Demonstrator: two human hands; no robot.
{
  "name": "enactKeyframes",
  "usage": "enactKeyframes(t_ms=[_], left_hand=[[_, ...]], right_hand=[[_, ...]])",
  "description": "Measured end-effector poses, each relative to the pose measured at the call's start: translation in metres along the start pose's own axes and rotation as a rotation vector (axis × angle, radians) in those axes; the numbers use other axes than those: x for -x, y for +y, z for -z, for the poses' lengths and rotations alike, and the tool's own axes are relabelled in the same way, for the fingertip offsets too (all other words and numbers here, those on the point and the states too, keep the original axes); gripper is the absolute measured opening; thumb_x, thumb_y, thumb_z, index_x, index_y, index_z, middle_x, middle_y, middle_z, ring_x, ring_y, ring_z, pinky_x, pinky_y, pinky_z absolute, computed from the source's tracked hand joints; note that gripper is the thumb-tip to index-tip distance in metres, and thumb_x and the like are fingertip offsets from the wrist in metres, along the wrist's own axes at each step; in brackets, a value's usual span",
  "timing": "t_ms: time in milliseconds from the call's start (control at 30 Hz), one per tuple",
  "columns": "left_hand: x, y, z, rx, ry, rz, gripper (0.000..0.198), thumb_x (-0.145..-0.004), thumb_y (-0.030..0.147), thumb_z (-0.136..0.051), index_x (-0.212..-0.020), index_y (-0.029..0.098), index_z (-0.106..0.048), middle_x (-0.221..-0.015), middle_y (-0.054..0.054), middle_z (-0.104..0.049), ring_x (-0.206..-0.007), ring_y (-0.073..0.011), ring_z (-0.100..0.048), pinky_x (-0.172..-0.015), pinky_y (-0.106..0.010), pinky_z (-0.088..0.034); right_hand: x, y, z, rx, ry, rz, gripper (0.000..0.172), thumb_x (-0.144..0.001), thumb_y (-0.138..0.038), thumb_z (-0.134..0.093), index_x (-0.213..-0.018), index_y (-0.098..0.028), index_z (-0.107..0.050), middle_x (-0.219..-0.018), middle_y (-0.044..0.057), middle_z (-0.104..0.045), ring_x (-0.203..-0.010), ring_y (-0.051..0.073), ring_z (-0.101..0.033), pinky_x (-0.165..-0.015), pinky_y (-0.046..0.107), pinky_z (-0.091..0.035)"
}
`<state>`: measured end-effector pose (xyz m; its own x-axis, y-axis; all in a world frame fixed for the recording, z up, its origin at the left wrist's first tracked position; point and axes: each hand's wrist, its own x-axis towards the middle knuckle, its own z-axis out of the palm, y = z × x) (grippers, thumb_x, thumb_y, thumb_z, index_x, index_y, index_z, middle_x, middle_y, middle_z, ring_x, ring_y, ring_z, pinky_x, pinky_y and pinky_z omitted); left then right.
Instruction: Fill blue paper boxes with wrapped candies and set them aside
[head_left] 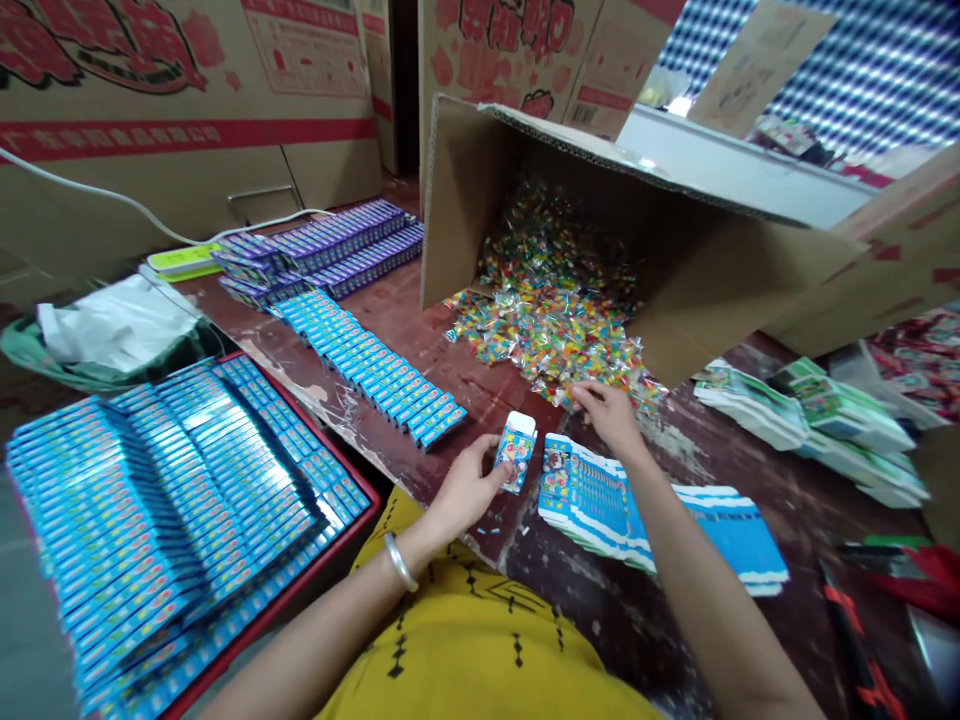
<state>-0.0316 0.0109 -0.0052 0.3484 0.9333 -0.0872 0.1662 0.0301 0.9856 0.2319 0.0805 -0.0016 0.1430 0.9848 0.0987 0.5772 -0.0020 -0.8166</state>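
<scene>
My left hand (pixel 472 485) holds a small blue printed candy box (pixel 516 455) upright, its white top flap raised. My right hand (pixel 606 412) is at the near edge of a heap of small clear packets of coloured candy (pixel 555 325), thumb and fingers pinched on one packet. That heap spills out of a large cardboard carton (pixel 705 260) lying on its side. Below my right forearm, a fanned stack of flat blue boxes (pixel 592 490) rests on the table, partly hidden by the arm. More flat boxes (pixel 739 535) lie to its right.
A row of filled-out blue boxes (pixel 375 365) runs along the table (pixel 480 385), with purple boxes (pixel 337 245) behind. At left, a red crate (pixel 330 540) is packed with blue boxes. Green flat cartons (pixel 817 420) and orange-black scissors (pixel 855 640) are at right.
</scene>
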Motion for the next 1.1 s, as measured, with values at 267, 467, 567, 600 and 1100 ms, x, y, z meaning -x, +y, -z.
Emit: enactKeyframes(t_ms=[267,467,567,600,1100], left_hand=[[0.001,0.01,-0.004,-0.01,-0.033,-0.077,0.028,-0.084,0.024,-0.06,-0.111,0.019,-0.06,-0.108,-0.005,-0.068,-0.097,-0.0211,-0.063,-0.088,-0.033,-0.048],[0.006,0.015,-0.006,0.129,-0.017,-0.089,0.027,-0.084,0.022,-0.059,-0.111,0.018,-0.056,-0.105,-0.006,-0.066,-0.093,-0.019,-0.064,-0.084,-0.032,-0.052],[0.009,0.022,-0.006,0.212,0.046,-0.114,0.042,-0.082,0.018,-0.062,-0.122,0.019,-0.05,-0.109,-0.006,-0.063,-0.094,-0.0183,-0.062,-0.081,-0.031,-0.053],[0.011,0.025,-0.005,0.243,0.057,-0.12,0.05,-0.081,0.017,-0.062,-0.128,0.021,-0.045,-0.111,-0.006,-0.062,-0.094,-0.0182,-0.062,-0.08,-0.03,-0.054],[0.012,0.027,-0.007,0.425,-0.045,-0.123,0.039,-0.08,0.019,-0.066,-0.11,0.022,-0.042,-0.101,-0.002,-0.061,-0.082,-0.0125,-0.06,-0.065,-0.021,-0.047]], right_hand=[[0.048,-0.072,-0.015,-0.189,-0.032,0.137,0.023,-0.085,-0.043,-0.061,-0.084,-0.02,-0.064,-0.081,0.003,-0.068,-0.073,0.018,-0.063,-0.066,0.029,-0.049],[0.059,-0.083,-0.021,0.092,-0.069,0.374,0.021,-0.088,-0.034,-0.059,-0.076,-0.023,-0.072,-0.115,0.006,-0.065,-0.11,0.025,-0.057,-0.098,0.041,-0.041],[0.067,-0.088,-0.02,0.044,-0.116,0.404,0.021,-0.092,-0.033,-0.053,-0.091,-0.024,-0.072,-0.124,0.006,-0.061,-0.117,0.024,-0.054,-0.102,0.041,-0.039],[0.07,-0.089,-0.019,-0.02,-0.108,0.372,0.02,-0.093,-0.033,-0.053,-0.1,-0.025,-0.07,-0.123,0.006,-0.061,-0.116,0.023,-0.055,-0.1,0.04,-0.042],[0.095,-0.085,-0.043,-0.562,-0.036,0.103,0.014,-0.083,-0.03,-0.068,-0.091,-0.023,-0.059,-0.1,0.005,-0.067,-0.093,0.02,-0.064,-0.079,0.032,-0.052]])
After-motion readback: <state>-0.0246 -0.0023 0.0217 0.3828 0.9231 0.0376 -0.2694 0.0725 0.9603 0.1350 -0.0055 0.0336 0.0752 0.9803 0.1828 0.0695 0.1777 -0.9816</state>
